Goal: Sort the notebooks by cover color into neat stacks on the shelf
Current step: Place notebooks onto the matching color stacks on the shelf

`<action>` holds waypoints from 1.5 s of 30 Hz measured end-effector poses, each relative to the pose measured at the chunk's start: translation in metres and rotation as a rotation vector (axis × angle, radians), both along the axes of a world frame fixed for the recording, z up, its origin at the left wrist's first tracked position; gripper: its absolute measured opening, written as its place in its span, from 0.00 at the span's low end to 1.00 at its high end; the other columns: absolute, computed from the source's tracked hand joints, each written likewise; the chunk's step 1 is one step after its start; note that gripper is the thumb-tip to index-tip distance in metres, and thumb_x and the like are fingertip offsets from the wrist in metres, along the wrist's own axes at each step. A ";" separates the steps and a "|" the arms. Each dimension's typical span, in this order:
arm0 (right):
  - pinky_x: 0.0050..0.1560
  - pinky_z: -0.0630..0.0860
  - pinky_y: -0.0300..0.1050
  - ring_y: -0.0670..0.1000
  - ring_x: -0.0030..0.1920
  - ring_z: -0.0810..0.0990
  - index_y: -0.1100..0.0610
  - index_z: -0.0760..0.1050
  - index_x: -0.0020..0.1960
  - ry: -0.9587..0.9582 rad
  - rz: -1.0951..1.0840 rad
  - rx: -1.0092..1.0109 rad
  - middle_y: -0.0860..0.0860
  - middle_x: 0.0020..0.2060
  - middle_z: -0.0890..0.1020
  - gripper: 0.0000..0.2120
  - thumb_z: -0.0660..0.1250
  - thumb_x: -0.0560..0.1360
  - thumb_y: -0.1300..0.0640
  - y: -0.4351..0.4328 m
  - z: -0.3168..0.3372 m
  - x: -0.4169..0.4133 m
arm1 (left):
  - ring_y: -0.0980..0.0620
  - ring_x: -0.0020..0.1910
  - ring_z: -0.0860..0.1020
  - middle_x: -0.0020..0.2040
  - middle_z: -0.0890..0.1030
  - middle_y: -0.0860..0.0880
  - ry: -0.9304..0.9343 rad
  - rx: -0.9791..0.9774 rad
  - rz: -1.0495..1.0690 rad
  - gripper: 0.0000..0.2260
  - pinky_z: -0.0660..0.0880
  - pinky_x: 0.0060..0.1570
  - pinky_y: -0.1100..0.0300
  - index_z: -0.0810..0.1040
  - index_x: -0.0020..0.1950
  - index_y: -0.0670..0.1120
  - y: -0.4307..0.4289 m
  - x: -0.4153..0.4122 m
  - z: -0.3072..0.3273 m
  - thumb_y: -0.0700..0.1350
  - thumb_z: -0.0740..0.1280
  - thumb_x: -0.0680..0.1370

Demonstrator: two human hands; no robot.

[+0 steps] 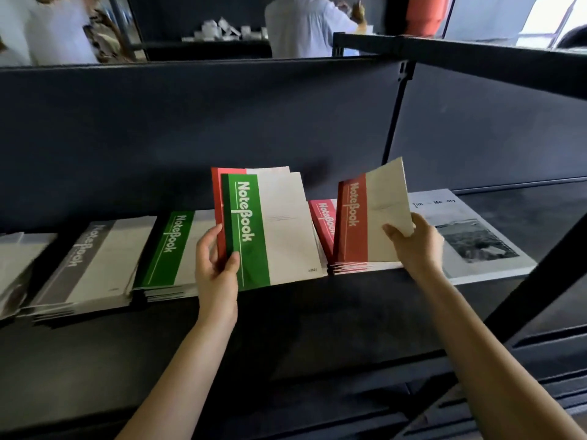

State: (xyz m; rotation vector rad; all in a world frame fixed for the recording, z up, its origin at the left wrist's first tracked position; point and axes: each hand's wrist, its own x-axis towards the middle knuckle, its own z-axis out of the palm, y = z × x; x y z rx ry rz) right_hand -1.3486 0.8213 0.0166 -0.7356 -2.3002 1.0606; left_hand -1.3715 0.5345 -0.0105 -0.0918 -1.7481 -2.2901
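R hand (419,246) pinches red notebook (374,217) by its corner, tilted over red stack (322,223) centre-right; L hand (217,271) grips green notebook (270,230) mid-frame, apparently another red behind; lay flat, square edges.

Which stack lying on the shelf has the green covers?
The green stack, lying between the grey stack and the red stack; only its cover strip is green.

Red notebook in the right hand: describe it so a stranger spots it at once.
On the dark shelf, look right of centre, above the red stack. The right hand holds a red notebook tilted up by its cream edge. Unlike the red one behind the green notebook in the left hand, it is held singly.
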 end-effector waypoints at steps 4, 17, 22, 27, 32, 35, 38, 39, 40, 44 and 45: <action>0.44 0.70 0.48 0.63 0.54 0.77 0.59 0.73 0.64 -0.201 0.094 0.222 0.61 0.53 0.81 0.21 0.70 0.74 0.51 0.005 -0.011 -0.017 | 0.57 0.64 0.75 0.62 0.77 0.55 -0.013 0.028 0.046 0.24 0.70 0.67 0.49 0.73 0.60 0.57 -0.010 0.001 0.005 0.28 0.60 0.78; 0.59 0.69 0.45 0.56 0.61 0.75 0.60 0.73 0.67 0.146 0.300 0.218 0.56 0.64 0.76 0.20 0.63 0.79 0.50 -0.085 0.001 -0.030 | 0.51 0.59 0.79 0.59 0.81 0.49 -0.080 0.054 0.080 0.22 0.72 0.64 0.42 0.74 0.63 0.55 -0.051 0.017 0.006 0.30 0.63 0.78; 0.54 0.75 0.44 0.48 0.60 0.74 0.48 0.45 0.78 -0.087 0.828 -0.327 0.47 0.64 0.73 0.40 0.65 0.75 0.44 -0.159 0.006 -0.023 | 0.49 0.63 0.77 0.66 0.75 0.47 -0.062 0.035 0.093 0.26 0.73 0.62 0.40 0.71 0.63 0.65 -0.066 0.021 0.007 0.35 0.68 0.76; 0.48 0.76 0.35 0.44 0.58 0.75 0.47 0.41 0.77 0.052 0.879 -0.318 0.47 0.63 0.71 0.47 0.71 0.72 0.61 -0.191 -0.001 -0.033 | 0.49 0.62 0.78 0.64 0.77 0.49 -0.071 0.059 0.093 0.28 0.73 0.62 0.39 0.69 0.63 0.69 -0.091 0.018 0.009 0.37 0.68 0.76; 0.53 0.76 0.46 0.50 0.58 0.76 0.51 0.53 0.74 0.022 0.767 -0.345 0.46 0.57 0.75 0.38 0.72 0.72 0.58 -0.222 -0.002 -0.032 | 0.48 0.62 0.78 0.64 0.77 0.48 -0.089 0.041 0.068 0.25 0.73 0.61 0.38 0.70 0.63 0.68 -0.119 0.014 0.008 0.41 0.69 0.75; 0.48 0.73 0.42 0.49 0.55 0.76 0.53 0.59 0.69 0.029 0.708 -0.349 0.45 0.55 0.75 0.31 0.72 0.73 0.58 -0.238 0.002 -0.031 | 0.48 0.61 0.78 0.62 0.78 0.51 -0.117 0.027 0.083 0.18 0.77 0.55 0.42 0.73 0.62 0.64 -0.132 0.008 0.011 0.47 0.68 0.75; 0.41 0.72 0.34 0.45 0.50 0.75 0.51 0.64 0.60 0.034 0.676 -0.327 0.41 0.50 0.75 0.22 0.73 0.72 0.57 -0.248 0.001 -0.031 | 0.50 0.59 0.79 0.62 0.79 0.53 -0.121 0.022 0.071 0.17 0.80 0.50 0.45 0.73 0.64 0.60 -0.144 0.006 0.011 0.48 0.67 0.76; 0.40 0.71 0.32 0.43 0.49 0.75 0.50 0.64 0.58 0.032 0.673 -0.318 0.40 0.48 0.75 0.21 0.73 0.72 0.56 -0.252 0.000 -0.032 | 0.50 0.59 0.80 0.62 0.79 0.52 -0.123 0.028 0.064 0.19 0.80 0.49 0.46 0.73 0.65 0.59 -0.147 0.007 0.011 0.48 0.67 0.75; 0.39 0.70 0.30 0.42 0.48 0.74 0.49 0.65 0.57 0.033 0.667 -0.314 0.39 0.47 0.74 0.20 0.73 0.72 0.56 -0.255 -0.001 -0.031 | 0.51 0.58 0.80 0.62 0.79 0.52 -0.129 0.038 0.058 0.21 0.80 0.48 0.46 0.72 0.67 0.58 -0.150 0.008 0.010 0.49 0.68 0.74; 0.39 0.70 0.29 0.41 0.46 0.75 0.51 0.67 0.59 0.052 0.641 -0.304 0.40 0.48 0.76 0.20 0.73 0.72 0.57 -0.267 -0.004 -0.033 | 0.52 0.56 0.81 0.57 0.82 0.56 -0.141 0.088 0.024 0.20 0.81 0.44 0.51 0.70 0.69 0.54 -0.161 0.007 0.005 0.44 0.66 0.77; 0.39 0.71 0.29 0.42 0.47 0.76 0.51 0.67 0.60 0.061 0.631 -0.301 0.41 0.49 0.77 0.20 0.72 0.73 0.57 -0.269 -0.005 -0.034 | 0.53 0.56 0.81 0.55 0.82 0.58 -0.139 0.096 0.020 0.19 0.81 0.44 0.52 0.70 0.68 0.55 -0.162 0.005 0.005 0.43 0.65 0.79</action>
